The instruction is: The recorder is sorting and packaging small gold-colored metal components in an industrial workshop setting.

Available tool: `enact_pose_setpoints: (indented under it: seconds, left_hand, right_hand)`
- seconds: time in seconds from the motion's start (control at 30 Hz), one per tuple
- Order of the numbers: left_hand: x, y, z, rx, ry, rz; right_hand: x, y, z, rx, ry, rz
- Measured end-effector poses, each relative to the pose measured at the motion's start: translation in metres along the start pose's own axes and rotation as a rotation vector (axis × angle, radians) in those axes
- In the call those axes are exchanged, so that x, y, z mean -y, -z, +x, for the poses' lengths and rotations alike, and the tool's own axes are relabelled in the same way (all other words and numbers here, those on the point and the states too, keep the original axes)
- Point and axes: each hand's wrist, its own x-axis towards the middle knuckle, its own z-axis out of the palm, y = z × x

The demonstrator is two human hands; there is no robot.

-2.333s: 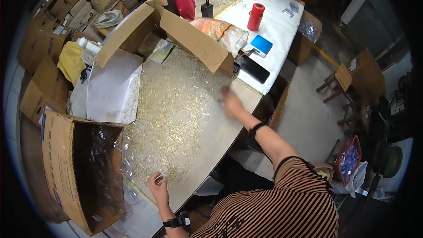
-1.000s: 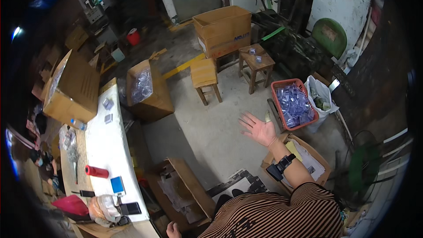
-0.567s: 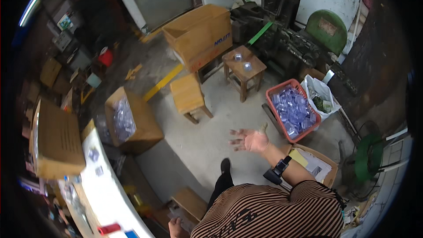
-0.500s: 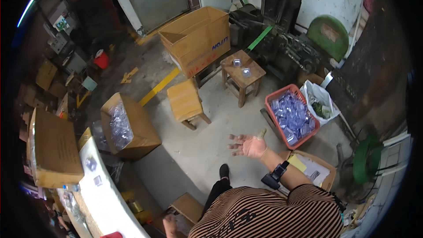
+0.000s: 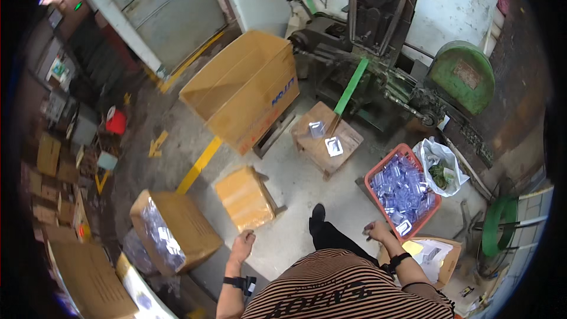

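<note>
Clearly, left hand (image 5: pixel 241 248) curled (carton (image 5: pixel 255 104) lettered blue).

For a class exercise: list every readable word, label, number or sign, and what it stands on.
I won't copy wording; its places:
Large open carton: blue capitals, plus red markings too blurred to read.
Striped shirt: large dark lettering; smaller line illegible.
Yellow floor arrow: sign without words.

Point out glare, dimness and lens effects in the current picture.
Head view: white glare on the nearer clear plastic piece on the square brown wooden stool; head view: another glint among the purplish clear plastic pieces in the red plastic basket; head view: black fisheye corners, and dim brown cardboard boxes along the left rim.
</note>
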Motion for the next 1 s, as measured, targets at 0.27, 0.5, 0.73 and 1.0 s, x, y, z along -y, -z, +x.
enact_pose_setpoints:
  seconds: [0.27,0.5,0.73,1.0]
  left_hand:
    - [-0.027,0.024,0.115,0.414,0.155,0.049]
    - [-0.085,0.046,0.275,0.564,0.076,0.177]
    - [-0.103,-0.021,0.453,0.73,-0.259,0.425]
    - [-0.089,-0.107,0.505,0.881,-0.393,0.054]
  right_hand:
    - [0.191,0.057,0.14,-0.553,0.13,-0.247]
    - [0.249,0.052,0.232,-0.752,-0.032,-0.079]
    - [0.241,0.004,0.278,-1.027,-0.016,-0.02]
    - [0.244,-0.005,0.293,-1.39,0.065,-0.26]
